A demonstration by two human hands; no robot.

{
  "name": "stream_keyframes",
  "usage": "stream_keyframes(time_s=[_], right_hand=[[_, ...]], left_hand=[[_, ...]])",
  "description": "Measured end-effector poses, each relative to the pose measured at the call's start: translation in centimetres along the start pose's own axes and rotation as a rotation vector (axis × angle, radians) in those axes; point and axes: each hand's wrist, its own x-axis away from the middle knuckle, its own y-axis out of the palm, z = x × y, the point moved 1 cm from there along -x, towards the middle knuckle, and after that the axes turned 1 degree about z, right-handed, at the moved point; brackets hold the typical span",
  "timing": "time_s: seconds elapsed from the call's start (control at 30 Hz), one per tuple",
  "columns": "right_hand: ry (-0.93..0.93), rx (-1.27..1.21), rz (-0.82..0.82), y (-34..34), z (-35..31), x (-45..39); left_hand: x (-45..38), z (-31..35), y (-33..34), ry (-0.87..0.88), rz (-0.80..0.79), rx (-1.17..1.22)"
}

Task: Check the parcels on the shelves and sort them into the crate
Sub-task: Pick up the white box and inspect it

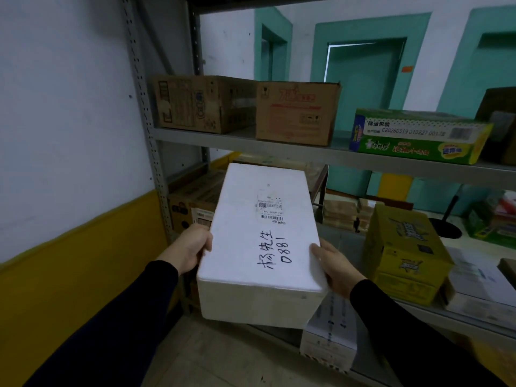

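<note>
The person is standing at the metal shelving (343, 156) and holding a white foam box (262, 241) out in front of the chest, clear of the shelves, with the long side pointing away from them. The left hand (190, 250) is gripping the near left edge, thumb lying on top, the other fingers going under the box where I cannot see them. The right hand (335, 266) is doing the same on the near right edge, thumb pressing on the lid, its fingers hidden beneath. The shipping label (269, 209) and the handwritten marking (275, 251), ending in 0881, are facing up, so I am judging that the check of this parcel is under way.

The risks I am seeing from here:

1. Both hands are sitting at the near end only, so the far end is hanging unsupported. If the contents are heavy, the box could be tipping forward and sliding out.
2. Foam is crushable, so thumbs squeezing harder could be denting or cracking the lid edge.
3. The far end is reaching close under the upper shelf, where 2 brown cartons (248, 107) and a green carton (418, 138) are sitting. Lifting or swinging carelessly could be knocking the front lip.
4. A yellow carton (405, 252) is standing just beside the right hand, so turning that way could be clipping it.
5. No crate is in view, so the person will be turning while carrying, partly blind.
</note>
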Motion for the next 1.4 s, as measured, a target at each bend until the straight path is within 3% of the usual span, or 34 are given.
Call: stream_keyframes(time_s=[0.1, 0.43, 0.57, 0.73, 0.83, 1.0, 1.13, 1.27, 1.4], right_hand=[[-0.019, 0.030, -0.016, 0.1, 0.0, 0.3], [-0.004, 0.171, -0.158, 0.9, -0.3, 0.5], [0.031, 0.114, -0.117, 1.2, 0.0, 0.1], [0.087, -0.190, 0.042, 1.6, -0.8, -0.8], [0.091, -0.225, 0.087, 1.5, -1.6, -0.8], [0.154, -0.131, 0.014, 2.0, -1.8, -0.4], [0.066, -0.208, 0.036, 2.2, -2.3, -0.2], [-0.027, -0.285, 0.133, 2.0, -2.9, -0.7], [0.043, -0.184, 0.106, 2.2, -2.9, -0.1]], left_hand=[[0.2, -0.2, -0.5, -0.022, 0.042, 0.071], [0.4, -0.9, -1.6, -0.004, -0.011, -0.120], [0.6, -0.7, -1.7, 0.026, 0.011, -0.123], [-0.3, -0.8, -2.3, 0.085, 0.086, -0.235], [-0.1, -1.0, -2.5, 0.095, 0.102, -0.294], [0.7, -0.6, -2.4, 0.114, -0.081, -0.346], [0.6, -0.1, -2.4, 0.153, -0.044, -0.225], [0.2, 0.6, -2.3, 0.196, 0.137, 0.081], [0.2, 0.6, -2.5, 0.052, 0.075, 0.158]])
